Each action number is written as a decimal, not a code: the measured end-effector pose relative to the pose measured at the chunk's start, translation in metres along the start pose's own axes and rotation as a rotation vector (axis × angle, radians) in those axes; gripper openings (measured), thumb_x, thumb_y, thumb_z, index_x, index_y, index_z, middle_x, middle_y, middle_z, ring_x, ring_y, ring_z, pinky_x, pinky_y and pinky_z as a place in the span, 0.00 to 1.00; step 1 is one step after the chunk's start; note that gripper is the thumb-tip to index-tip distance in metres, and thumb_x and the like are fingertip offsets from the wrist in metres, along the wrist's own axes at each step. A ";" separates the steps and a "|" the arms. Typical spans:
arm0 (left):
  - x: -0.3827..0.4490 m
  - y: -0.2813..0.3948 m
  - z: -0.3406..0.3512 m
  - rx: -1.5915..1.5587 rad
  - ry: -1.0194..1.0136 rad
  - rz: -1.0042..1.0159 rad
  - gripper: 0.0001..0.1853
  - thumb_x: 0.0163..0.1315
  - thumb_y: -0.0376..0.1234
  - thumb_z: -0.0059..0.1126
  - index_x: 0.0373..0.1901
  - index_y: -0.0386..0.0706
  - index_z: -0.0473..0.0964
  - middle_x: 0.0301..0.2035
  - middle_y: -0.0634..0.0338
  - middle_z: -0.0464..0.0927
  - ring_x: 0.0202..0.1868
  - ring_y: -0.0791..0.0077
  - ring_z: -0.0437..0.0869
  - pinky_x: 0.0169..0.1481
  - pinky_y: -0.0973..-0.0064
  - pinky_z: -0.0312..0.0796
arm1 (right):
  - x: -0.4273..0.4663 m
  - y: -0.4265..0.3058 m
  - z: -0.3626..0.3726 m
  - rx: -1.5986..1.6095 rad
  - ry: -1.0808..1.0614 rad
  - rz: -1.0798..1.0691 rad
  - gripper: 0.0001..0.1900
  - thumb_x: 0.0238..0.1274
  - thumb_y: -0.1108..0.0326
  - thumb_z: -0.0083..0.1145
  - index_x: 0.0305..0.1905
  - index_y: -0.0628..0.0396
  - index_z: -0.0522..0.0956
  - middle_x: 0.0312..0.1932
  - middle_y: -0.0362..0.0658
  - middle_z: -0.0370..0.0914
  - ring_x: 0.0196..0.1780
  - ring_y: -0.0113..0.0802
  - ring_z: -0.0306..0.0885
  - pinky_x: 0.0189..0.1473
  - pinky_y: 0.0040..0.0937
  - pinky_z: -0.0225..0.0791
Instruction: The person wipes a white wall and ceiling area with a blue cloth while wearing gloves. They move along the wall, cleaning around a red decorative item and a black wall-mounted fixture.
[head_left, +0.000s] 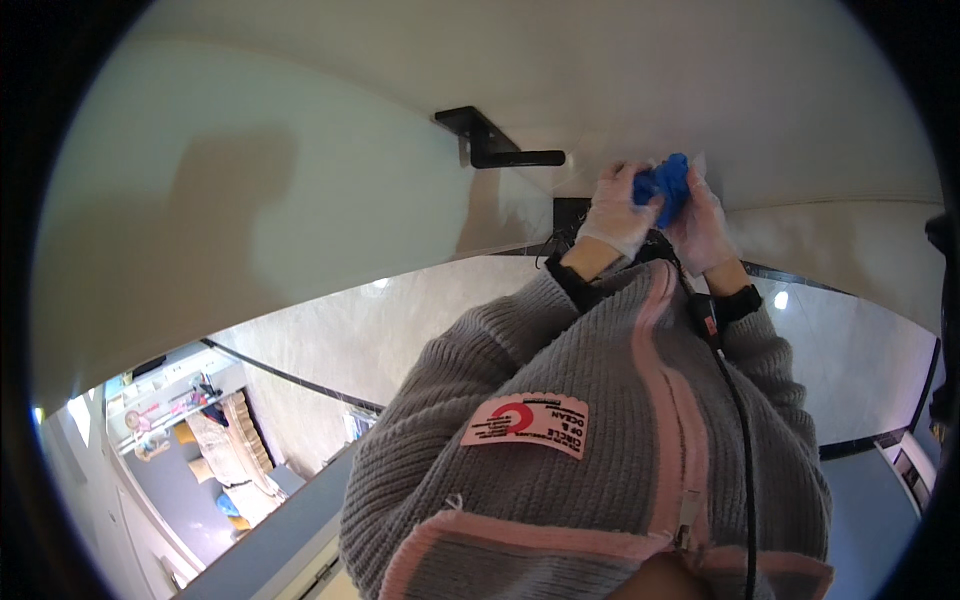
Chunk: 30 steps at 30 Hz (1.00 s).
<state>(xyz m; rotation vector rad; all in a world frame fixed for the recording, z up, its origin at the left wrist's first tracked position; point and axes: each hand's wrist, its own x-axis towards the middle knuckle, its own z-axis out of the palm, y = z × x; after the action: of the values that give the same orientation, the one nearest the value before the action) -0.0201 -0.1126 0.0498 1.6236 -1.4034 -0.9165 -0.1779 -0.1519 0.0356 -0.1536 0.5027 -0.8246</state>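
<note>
My left hand (619, 206) and my right hand (703, 225) are side by side near the top, in front of a pale smooth surface. Both wear thin, see-through plastic gloves. Between them is a crumpled blue thing (670, 184), cloth or thin plastic; which cannot be told. The fingers of both hands close on it from either side. To the left of my hands, a black bracket with a round bar (525, 158) is fixed to the pale surface. My fingertips are partly hidden by the blue thing.
Dark thin strands or wires (551, 244) lie beside a black square part behind my left wrist. A black cable (739, 420) runs down my grey knitted jacket. At lower left, a room holds a covered table (225, 450), stools and shelves.
</note>
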 end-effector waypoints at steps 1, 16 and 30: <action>-0.001 0.003 0.002 0.143 0.058 0.102 0.27 0.56 0.36 0.60 0.57 0.38 0.67 0.55 0.41 0.66 0.58 0.46 0.69 0.59 0.58 0.66 | 0.004 0.002 -0.001 -0.344 0.066 -0.078 0.19 0.64 0.71 0.49 0.60 0.54 0.70 0.58 0.50 0.67 0.63 0.44 0.66 0.65 0.35 0.62; -0.040 -0.026 -0.037 -0.017 0.259 0.094 0.29 0.51 0.26 0.59 0.57 0.38 0.65 0.55 0.45 0.69 0.54 0.46 0.73 0.56 0.62 0.69 | 0.047 -0.029 0.114 -2.342 -0.204 -1.493 0.17 0.53 0.62 0.63 0.50 0.44 0.77 0.63 0.43 0.63 0.61 0.44 0.68 0.55 0.41 0.68; -0.087 -0.069 -0.059 -0.157 0.417 -0.092 0.21 0.62 0.29 0.49 0.58 0.37 0.67 0.49 0.49 0.75 0.48 0.62 0.78 0.51 0.71 0.71 | 0.132 -0.018 0.028 -2.657 -0.533 -1.749 0.15 0.54 0.54 0.56 0.47 0.36 0.80 0.48 0.32 0.74 0.48 0.30 0.74 0.46 0.45 0.67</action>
<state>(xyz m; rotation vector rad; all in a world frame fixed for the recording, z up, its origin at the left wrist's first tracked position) 0.0507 -0.0150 0.0154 1.6531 -0.9551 -0.6697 -0.1012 -0.2621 0.0169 2.4759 -0.3508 0.6753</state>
